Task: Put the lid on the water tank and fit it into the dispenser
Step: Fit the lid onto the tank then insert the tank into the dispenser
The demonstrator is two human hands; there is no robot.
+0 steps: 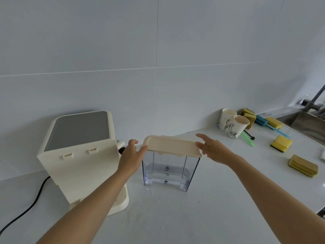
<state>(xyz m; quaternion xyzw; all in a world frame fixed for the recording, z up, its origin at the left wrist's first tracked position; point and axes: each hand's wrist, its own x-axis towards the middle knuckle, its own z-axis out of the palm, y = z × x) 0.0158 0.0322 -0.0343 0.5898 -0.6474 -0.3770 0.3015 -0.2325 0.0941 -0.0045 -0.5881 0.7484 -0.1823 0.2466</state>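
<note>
A cream lid point(171, 146) sits atop a clear water tank point(167, 170) standing upright on a white surface point(175, 217), just right of a cream dispenser point(79, 155). The left hand point(131, 155) pinches the lid's left end between thumb and fingers; the right hand point(213, 149), fingers spread open, touches its right end. Two paper cups point(232, 124) and yellow sponges point(281, 143) lie well apart to the right, near a sink point(309, 127).
</note>
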